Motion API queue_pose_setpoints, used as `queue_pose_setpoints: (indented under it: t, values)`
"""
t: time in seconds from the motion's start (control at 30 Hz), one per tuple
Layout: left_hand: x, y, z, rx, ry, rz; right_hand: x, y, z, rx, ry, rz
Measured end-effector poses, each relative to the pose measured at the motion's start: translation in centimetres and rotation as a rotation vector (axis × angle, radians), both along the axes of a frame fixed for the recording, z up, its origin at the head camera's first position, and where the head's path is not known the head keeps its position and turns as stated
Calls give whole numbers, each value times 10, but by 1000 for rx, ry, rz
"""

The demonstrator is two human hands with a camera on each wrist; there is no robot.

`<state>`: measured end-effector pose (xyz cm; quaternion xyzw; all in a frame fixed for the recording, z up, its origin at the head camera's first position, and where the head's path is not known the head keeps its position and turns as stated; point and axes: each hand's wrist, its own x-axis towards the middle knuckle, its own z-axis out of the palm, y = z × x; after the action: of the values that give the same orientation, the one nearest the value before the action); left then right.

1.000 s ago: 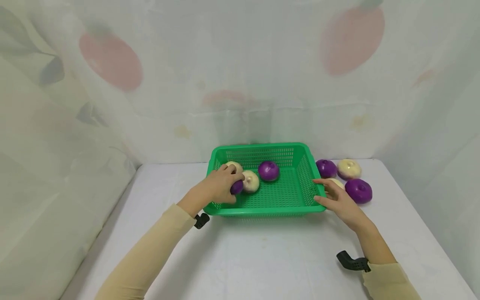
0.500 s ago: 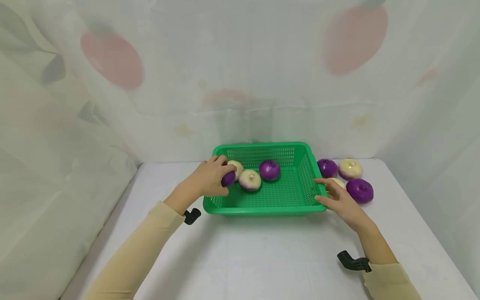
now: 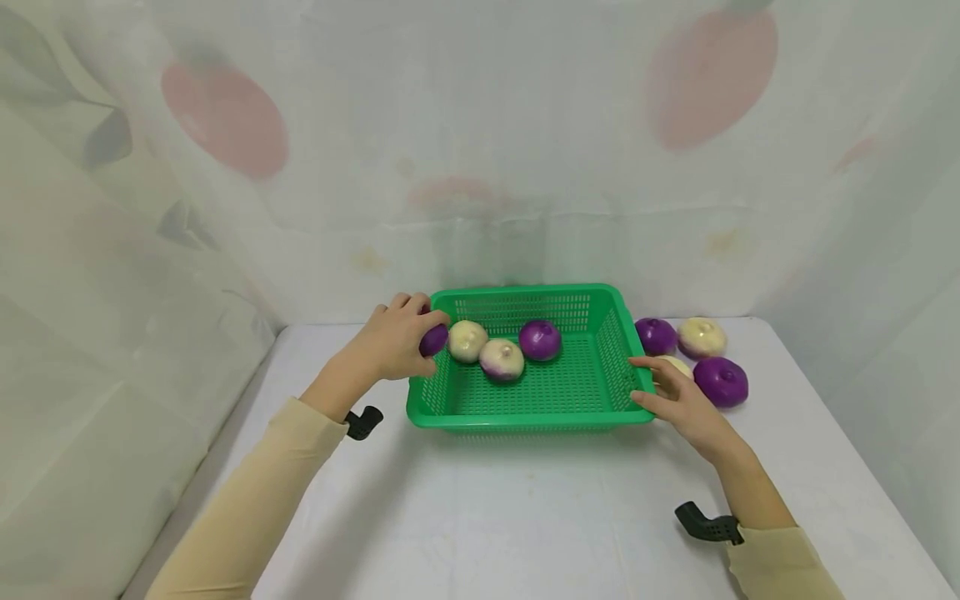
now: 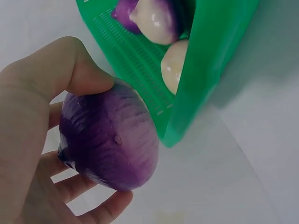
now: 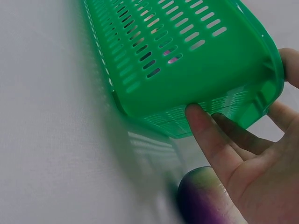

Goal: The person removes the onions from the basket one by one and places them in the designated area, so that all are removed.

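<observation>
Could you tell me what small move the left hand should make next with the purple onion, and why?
Probably carry it leftward and set it on the table. The left hand grips the purple onion just outside the basket's left rim, while the right hand steadies the right rim.

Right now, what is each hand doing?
Left hand: holding a purple onion.
Right hand: open, fingers against the green basket.

Bare table (image 3: 525, 508) in front lies free; onions (image 3: 701, 358) crowd the basket's (image 3: 525, 417) right side
</observation>
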<state>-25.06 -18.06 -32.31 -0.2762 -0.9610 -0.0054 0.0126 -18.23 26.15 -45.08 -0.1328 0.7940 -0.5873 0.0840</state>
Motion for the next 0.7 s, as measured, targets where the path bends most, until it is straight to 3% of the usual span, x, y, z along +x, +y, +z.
queue_pose_setpoints:
  t: [0.27, 0.7]
  values:
    - [-5, -14, 6, 12, 9, 47, 1, 0, 0, 5, 13, 1]
    - [-19, -42, -1, 25, 37, 133, 1, -1, 1, 1, -1, 4]
